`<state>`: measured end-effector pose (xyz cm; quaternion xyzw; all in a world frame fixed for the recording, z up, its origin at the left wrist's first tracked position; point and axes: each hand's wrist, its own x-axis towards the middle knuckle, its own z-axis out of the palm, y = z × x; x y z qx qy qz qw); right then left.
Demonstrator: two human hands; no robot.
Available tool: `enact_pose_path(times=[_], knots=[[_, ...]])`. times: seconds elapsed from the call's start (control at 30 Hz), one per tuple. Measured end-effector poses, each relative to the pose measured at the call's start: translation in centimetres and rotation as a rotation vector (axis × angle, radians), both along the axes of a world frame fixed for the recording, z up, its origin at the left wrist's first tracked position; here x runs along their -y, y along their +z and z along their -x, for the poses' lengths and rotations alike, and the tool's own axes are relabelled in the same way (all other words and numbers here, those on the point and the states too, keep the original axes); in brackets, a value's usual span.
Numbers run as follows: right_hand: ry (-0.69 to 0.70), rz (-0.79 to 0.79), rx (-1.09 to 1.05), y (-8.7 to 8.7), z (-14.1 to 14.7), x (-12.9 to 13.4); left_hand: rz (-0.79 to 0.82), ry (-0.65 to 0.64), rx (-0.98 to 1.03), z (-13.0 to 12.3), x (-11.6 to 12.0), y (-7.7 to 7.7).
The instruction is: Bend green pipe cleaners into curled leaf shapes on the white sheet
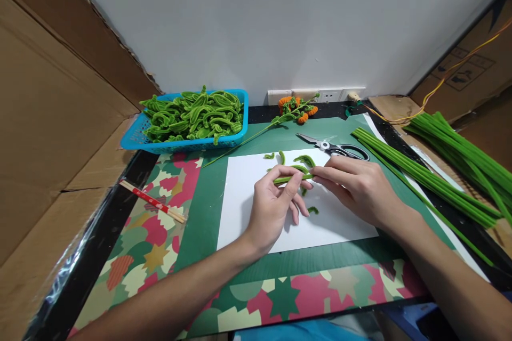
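between the fingers; fuzzy green strip

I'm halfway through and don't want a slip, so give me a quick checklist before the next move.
1. Green strip held: ok; the left hand pinches it, and the right hand grips its right end.
2. Scissors put down: ok; they lie on the green mat.
3. Scissors' handles free of the right hand: cannot tell; the hand partly hides them.
4. White paper free of loose bits: not ok; several short curled green pieces lie on it.
5. Blue basket upright: ok; it stands at the back left, heaped with green pieces.
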<state>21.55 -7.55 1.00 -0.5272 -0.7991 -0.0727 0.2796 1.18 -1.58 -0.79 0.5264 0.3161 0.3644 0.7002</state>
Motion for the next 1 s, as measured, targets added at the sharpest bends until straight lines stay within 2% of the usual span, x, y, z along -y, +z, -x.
enact_pose_path(times=[0.23,0.4,0.53,0.8,1.0], knots=[[0.009,-0.01,-0.055,-0.2,0.1,0.0,-0.007,-0.023,-0.023,-0.1,0.0,-0.1],[0.028,-0.034,-0.038,0.1,0.2,-0.1,-0.016,0.006,-0.033,0.0,0.0,0.0],[0.045,-0.122,-0.05,0.2,0.1,-0.1,0.009,0.026,-0.014,0.1,0.1,0.1],[0.069,-0.283,-0.14,0.0,-0.7,0.3,0.064,-0.02,0.048,0.5,0.6,0.0],[0.125,-0.243,-0.18,0.3,-1.3,0.5,0.058,-0.077,0.091,0.1,0.5,-0.4]])
